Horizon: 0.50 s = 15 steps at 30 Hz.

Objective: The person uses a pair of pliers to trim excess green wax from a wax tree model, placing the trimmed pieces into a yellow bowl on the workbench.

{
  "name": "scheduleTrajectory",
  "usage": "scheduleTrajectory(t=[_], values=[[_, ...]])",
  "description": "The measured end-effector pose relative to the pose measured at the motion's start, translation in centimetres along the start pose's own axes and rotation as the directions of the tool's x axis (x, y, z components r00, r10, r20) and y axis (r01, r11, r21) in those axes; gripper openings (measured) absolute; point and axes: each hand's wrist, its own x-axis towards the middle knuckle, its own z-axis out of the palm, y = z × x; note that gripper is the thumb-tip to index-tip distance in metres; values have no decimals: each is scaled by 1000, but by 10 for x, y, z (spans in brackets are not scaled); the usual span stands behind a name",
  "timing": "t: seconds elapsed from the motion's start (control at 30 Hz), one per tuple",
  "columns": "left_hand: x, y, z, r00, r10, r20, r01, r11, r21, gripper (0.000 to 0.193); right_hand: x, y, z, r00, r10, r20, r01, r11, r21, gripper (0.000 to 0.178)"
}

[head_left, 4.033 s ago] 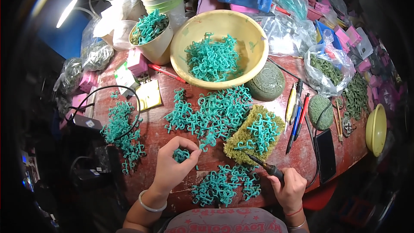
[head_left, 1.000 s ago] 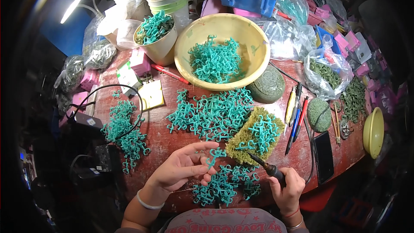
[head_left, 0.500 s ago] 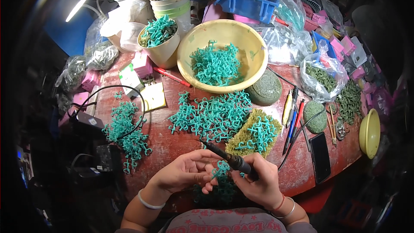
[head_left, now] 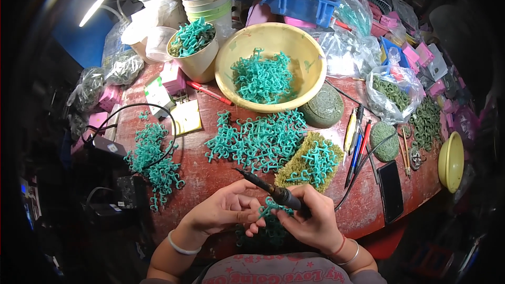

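Note:
Between thumb and fingers, my left hand (head_left: 218,211) pinches a small teal hooked piece (head_left: 267,209). My right hand (head_left: 315,223) is closed around a soldering iron (head_left: 263,184), its dark tip slanting up and left over the table. The thumb and fingertips of that hand also reach the teal piece. Below both hands, in shadow, lies a cluster of similar teal pieces (head_left: 273,233). Just beyond is a spread of loose teal pieces (head_left: 258,142). More pieces rest on a yellow-green rough pad (head_left: 286,180) ahead of my right hand.
A yellow basin (head_left: 227,81) holds more teal pieces at the back. Another teal heap (head_left: 152,165) lies left under a looping black cable (head_left: 131,106). To the right are pens (head_left: 356,150), a black phone (head_left: 390,192), round green blocks (head_left: 322,108) and a bag of green rings (head_left: 394,94).
My right hand and the soldering iron have shifted slightly left, and the tip now sits further left. The left hand stays almost in place, still pinching the teal piece.

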Motion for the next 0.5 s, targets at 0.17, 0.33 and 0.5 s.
scheduleTrajectory(t=[0.17,0.33,0.5], values=[[-1,2,3,999,26,-35,-27,1000,-13,56,0,2,2,1000,2,-23,-2,1000,-5,24],[0,3,1,994,78,-78,-76,997,25,56,2,3,-1,1000,-5,-6,5,1000,-1,24],[2,2,6,977,125,-174,-120,992,34,56,4,0,-2,1000,1,-9,-1,999,-37,27]])
